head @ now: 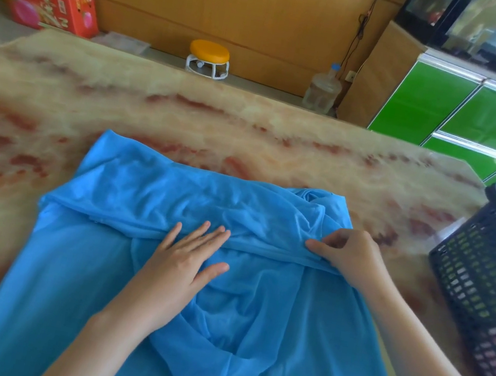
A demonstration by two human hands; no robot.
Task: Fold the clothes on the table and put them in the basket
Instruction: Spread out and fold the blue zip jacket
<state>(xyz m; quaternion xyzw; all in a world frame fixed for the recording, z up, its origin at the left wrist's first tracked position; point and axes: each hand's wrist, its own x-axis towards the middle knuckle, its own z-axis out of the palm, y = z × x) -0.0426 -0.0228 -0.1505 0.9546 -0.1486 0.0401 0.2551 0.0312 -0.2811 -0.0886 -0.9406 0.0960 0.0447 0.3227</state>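
The big orange-and-cream marble table holds one thin blue cloth garment, spread out under both hands. Its far part is folded over, and the fold edge lies right at the fingertips. The dark plastic mesh basket stands to the right of the fingers. The left hand lies flat, fingers spread. The right hand pinches the fold edge. I think folding has only begun.
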